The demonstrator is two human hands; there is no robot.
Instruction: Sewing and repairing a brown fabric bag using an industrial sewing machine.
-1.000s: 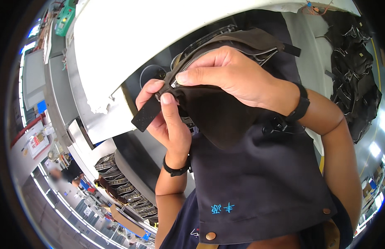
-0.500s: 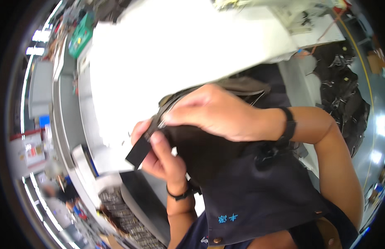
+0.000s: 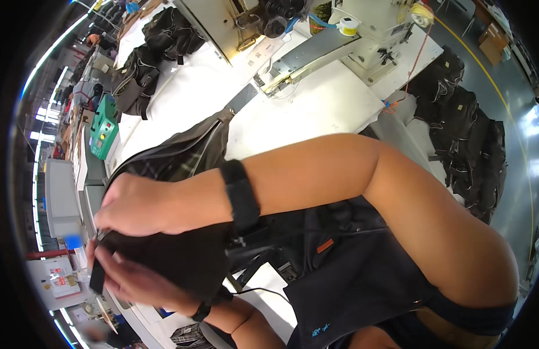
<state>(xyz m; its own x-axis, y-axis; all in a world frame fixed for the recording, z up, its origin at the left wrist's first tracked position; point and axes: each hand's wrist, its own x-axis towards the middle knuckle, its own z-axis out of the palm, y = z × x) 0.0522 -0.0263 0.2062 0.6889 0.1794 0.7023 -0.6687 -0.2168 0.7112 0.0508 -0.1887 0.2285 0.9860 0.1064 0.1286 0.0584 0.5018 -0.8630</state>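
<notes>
A dark brown-black fabric bag piece hangs in front of me, with a zipper along its curved upper edge. My right hand is closed in a pinch on the zipper's left end, where a small metallic bit shows under the fingers. Just below it, my left hand grips the end of the same piece, slightly blurred. A short black fabric tab sticks out past the left fingers. The far corner of the piece reaches up onto the white table.
A sewing machine stands at the far right of the table. Dark bags lie at the back left, near a green box with buttons. More dark bags are piled at the right, beside the floor.
Both hands have moved left with the bag piece, and the right arm now stretches across. The view has shifted, bringing the sewing machine and the back-left bags into sight.
</notes>
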